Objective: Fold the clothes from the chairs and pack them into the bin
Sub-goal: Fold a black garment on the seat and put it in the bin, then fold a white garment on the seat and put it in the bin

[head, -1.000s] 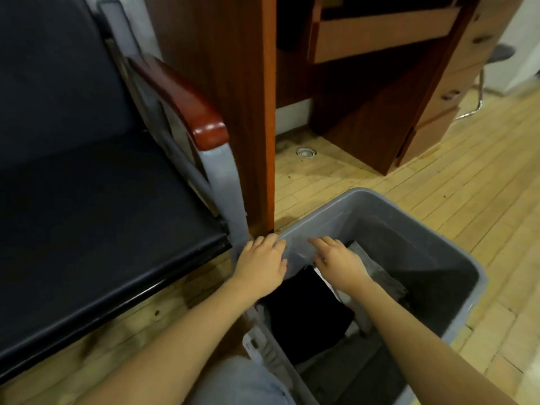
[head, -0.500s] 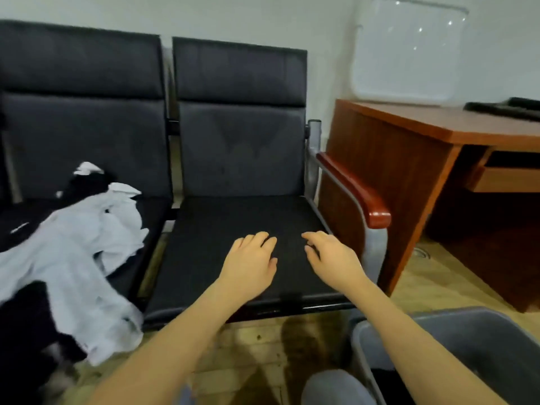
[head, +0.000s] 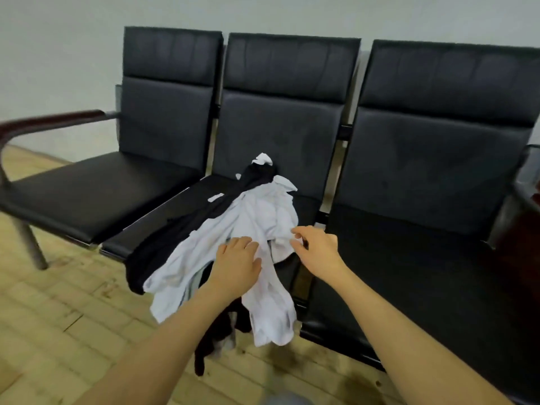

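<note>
1. Seating: three joined black chairs (head: 292, 118) stand against a pale wall (head: 58, 54). A dark wooden armrest (head: 49, 121) closes the left end of the row.
2. Clothes: a heap lies on the seat of the middle chair and hangs over its front edge toward the floor (head: 58, 331).
3. Heap, upper layer: a white shirt (head: 257, 217) lies rumpled across the seat, with two long parts hanging down past the edge.
4. Heap, lower layer: a black garment (head: 181, 238) runs from the chair back diagonally to the left front edge, partly under the white shirt. More dark cloth hangs below the shirt near the floor.
5. A small white scrap (head: 263, 159) sits at the top of the heap, against the chair back.
6. Left hand (head: 236, 261): palm down on the white shirt at the front of the seat, fingers nearly straight and together, touching the cloth. It grips nothing.
7. Right hand (head: 318, 249): at the right edge of the white shirt, fingers curled, thumb and forefinger drawn close at the cloth's hem. It appears to pinch the fabric, but blur leaves the contact uncertain.
8. Bin: not in view.
9. Floor: light wooden boards.
</note>
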